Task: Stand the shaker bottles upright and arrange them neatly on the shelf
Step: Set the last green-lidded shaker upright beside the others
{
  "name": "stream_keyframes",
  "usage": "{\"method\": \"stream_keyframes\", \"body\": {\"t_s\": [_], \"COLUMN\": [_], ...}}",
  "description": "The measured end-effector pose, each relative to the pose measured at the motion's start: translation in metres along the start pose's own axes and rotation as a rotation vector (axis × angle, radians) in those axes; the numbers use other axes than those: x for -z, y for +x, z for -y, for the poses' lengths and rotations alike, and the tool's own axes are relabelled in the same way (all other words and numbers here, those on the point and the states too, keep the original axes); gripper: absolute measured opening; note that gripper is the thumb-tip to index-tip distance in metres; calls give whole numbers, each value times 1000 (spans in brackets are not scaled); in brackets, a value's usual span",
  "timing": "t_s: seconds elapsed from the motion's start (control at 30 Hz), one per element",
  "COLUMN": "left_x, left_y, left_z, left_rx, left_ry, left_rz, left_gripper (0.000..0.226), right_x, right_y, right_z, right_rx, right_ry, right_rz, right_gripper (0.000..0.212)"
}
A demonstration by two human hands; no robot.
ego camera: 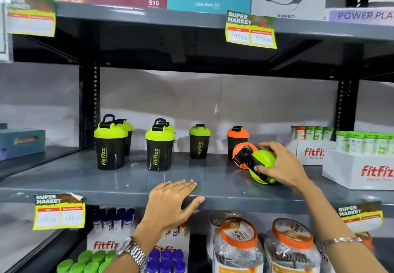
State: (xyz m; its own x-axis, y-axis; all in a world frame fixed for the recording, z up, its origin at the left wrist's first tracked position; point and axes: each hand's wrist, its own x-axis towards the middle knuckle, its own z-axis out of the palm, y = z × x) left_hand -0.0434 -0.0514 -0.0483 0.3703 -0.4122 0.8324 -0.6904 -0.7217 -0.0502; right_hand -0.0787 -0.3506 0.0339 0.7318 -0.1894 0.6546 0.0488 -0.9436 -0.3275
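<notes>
On the grey middle shelf [128, 185] stand several black shaker bottles with green lids: a front one at the left [110, 144], another beside it [160, 147], a smaller one further back [199, 141]. An orange-lidded shaker [237, 138] stands upright at the back right. Two shakers lie on their sides, lids toward me: an orange-lidded one [239, 155] and a green-lidded one [263, 169]. My right hand [279, 166] grips the lying green-lidded shaker from above and the right. My left hand [172, 202] rests flat on the shelf's front edge, fingers apart, holding nothing.
White fitfizz boxes [362, 170] with green-capped tubes fill the shelf's right end. A blue box [21, 142] sits in the left bay. Headset boxes line the shelf above; a price tag [250, 29] hangs from it. Jars [238, 245] and tubes fill the shelf below.
</notes>
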Motion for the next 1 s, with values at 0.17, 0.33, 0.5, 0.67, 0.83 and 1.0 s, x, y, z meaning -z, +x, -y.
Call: {"method": "stream_keyframes", "body": {"t_s": [0.17,0.33,0.5,0.67,0.83,1.0], "left_x": [10,17,15,16,15,11], "left_y": [-3,-8,-10,-10,-11,-12], "left_z": [15,36,39,40,40,42], "left_rx": [30,14,-19,-34,-28,-29], "left_ry": [-16,44,60,59,54,27], "left_rz": [-59,-40,-23,-12,-22,-55], "left_gripper": [47,49,49,49,47,49], "right_x": [-2,-7,-30,-53,-64,-71], "right_y": [2,33,74,88,87,75], "right_z": [36,84,118,122,117,110], "right_rx": [-11,-193,-398,-594,-662,-590], "right_ry": [44,553,825,969,1002,1093], "right_rz": [-4,-34,17,139,50,54], "right_gripper": [57,42,33,40,28,56]}}
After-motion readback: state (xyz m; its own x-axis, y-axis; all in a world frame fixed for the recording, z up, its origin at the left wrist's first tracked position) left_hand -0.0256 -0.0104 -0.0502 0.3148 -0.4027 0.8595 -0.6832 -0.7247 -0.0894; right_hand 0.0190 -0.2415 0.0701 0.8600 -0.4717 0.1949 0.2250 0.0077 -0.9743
